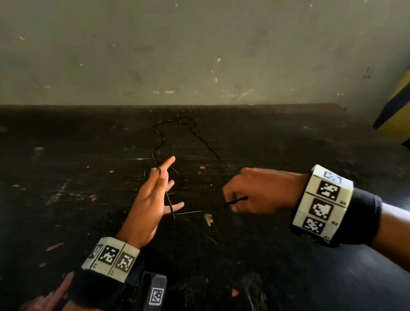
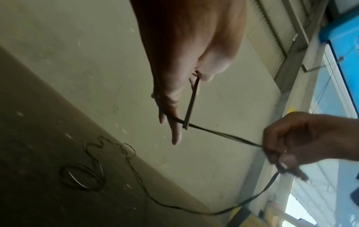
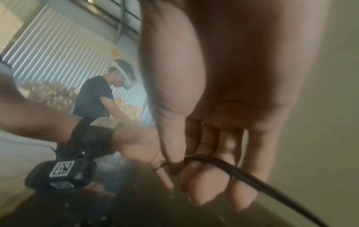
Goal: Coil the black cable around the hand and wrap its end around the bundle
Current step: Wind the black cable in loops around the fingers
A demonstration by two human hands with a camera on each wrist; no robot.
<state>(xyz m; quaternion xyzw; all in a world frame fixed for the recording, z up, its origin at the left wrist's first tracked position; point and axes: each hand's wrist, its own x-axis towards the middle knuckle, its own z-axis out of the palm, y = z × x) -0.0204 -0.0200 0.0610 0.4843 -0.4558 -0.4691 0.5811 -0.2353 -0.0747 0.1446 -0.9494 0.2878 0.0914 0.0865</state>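
- Coiling is the step in hand, and we judge it barely begun: in the head view we count about one turn of the black cable (image 1: 169,203) on our left hand (image 1: 150,203), left of frame centre.
- Our left hand is held flat and wide, fingers straight and spread; its thumb pins a short end piece of the cable against the palm, as the left wrist view shows (image 2: 191,102), and a strand passes round the fingers (image 2: 175,116).
- Our right hand (image 1: 257,190), right of centre in the head view, is closed round the cable, pinching it between thumb and curled fingers (image 3: 204,182); a taut run crosses between the two hands.
- Next move, as we judge it: carry the right hand over and round the spread left fingers to lay another turn, letting cable slide through the pinch while the left thumb keeps the end trapped. Wrapping the end round the bundle is not yet due.
- Most of the cable lies loose on the dark table (image 1: 49,200), running in wavy bends up toward the pale wall (image 1: 184,41) at mid-frame, with small curls at its far end.
- It looks thin, flat-sided and limp; we expect its kinks to snag as it feeds in.
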